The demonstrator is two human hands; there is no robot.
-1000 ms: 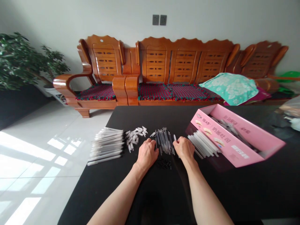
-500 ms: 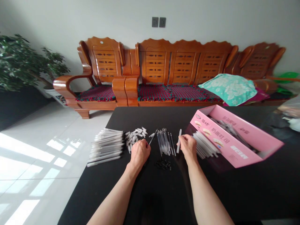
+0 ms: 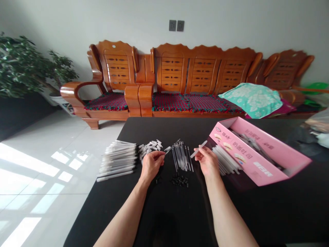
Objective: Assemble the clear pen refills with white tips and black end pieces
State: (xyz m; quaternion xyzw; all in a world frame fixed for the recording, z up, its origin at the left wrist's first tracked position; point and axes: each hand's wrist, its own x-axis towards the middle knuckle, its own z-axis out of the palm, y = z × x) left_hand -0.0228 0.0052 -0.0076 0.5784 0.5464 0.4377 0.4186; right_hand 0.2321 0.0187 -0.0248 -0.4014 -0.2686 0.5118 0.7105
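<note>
My left hand [image 3: 151, 166] pinches the end of a thin pen refill [image 3: 175, 143] that slants up and to the right. My right hand [image 3: 209, 162] grips a whitish pen barrel [image 3: 198, 150] between thumb and fingers, tilted towards the refill but apart from it. Between the hands lies a bundle of refills [image 3: 183, 157]. White pen caps [image 3: 148, 147] are heaped just beyond my left hand, partly hidden by it. Small black plugs [image 3: 180, 180] lie nearer to me. More barrels [image 3: 224, 159] rest beside my right hand.
A stack of pens [image 3: 118, 159] lies on the black table [image 3: 169, 216] at the left. The pink box [image 3: 250, 154] on the right holds grey, pen-like items. Behind the table stand wooden seats [image 3: 174, 73]; a plastic bag [image 3: 320, 127] is at the far right.
The barrel in my right hand has tipped from nearly upright to a slant, its lower end swinging left. My left hand has turned a little, its fingers now showing more, still with the refill.
</note>
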